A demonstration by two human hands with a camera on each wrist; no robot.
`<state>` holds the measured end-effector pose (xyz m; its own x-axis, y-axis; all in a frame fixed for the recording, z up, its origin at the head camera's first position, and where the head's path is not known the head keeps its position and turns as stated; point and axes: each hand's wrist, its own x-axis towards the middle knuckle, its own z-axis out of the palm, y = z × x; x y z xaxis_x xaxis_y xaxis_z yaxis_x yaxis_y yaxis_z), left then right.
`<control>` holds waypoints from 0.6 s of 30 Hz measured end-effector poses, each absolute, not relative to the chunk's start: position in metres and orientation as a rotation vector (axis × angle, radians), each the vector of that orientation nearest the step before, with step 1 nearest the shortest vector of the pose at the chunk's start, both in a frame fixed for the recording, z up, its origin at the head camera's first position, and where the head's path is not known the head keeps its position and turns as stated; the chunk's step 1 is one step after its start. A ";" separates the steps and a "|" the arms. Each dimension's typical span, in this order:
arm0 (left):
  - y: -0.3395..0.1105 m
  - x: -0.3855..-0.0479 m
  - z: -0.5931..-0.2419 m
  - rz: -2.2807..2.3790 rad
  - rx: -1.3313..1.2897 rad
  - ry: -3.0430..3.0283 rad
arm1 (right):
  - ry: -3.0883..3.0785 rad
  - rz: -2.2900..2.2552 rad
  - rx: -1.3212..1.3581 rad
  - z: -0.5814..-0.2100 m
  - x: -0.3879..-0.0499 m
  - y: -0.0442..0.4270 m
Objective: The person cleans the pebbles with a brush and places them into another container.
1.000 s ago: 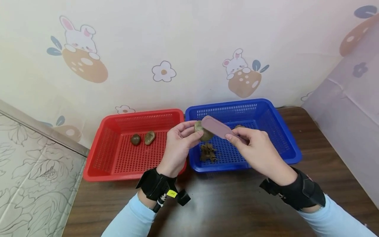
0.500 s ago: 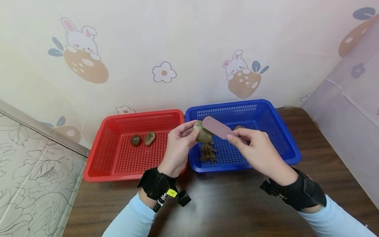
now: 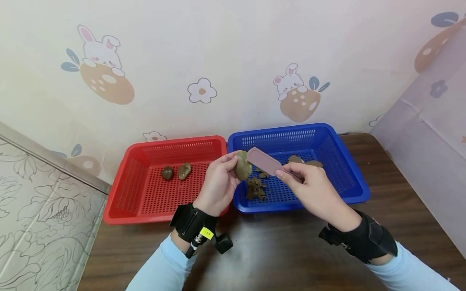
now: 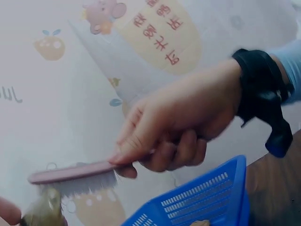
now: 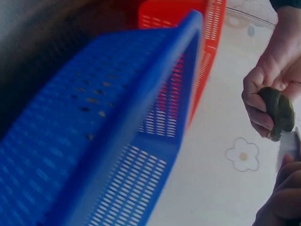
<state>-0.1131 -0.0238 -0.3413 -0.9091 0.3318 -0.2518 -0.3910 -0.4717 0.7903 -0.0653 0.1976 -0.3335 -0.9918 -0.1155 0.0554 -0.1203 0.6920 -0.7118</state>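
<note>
In my left hand [image 3: 220,182] I hold a smooth olive-green stone [image 3: 243,166] by its left side, above the blue basket's left end. My right hand [image 3: 316,188] grips a pink-handled brush [image 3: 265,161] between thumb and fingers. White bristles [image 4: 89,185] point down from the brush in the left wrist view, and its far end meets the top of the stone [image 4: 44,212]. The right wrist view shows the left fingers curled round the stone [image 5: 278,113], with the brush close below. The bristles are hidden in the head view.
A red basket [image 3: 120,202] at left holds two small stones [image 3: 167,173]. In the blue basket [image 3: 353,178] lie brown crumpled clumps [image 3: 256,188] and brownish stones [image 3: 295,159]. Both baskets stand on a dark wooden table [image 3: 276,250] against a patterned wall [image 3: 233,48].
The left hand has turned the stone from a slanting position to a more upright one, shifting its grip. The brush and right hand have moved slightly down and left; both baskets stay put.
</note>
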 end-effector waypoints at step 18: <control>-0.028 -0.118 -0.334 2.292 -0.116 0.895 | -2.868 1.159 0.238 -0.340 -0.075 0.194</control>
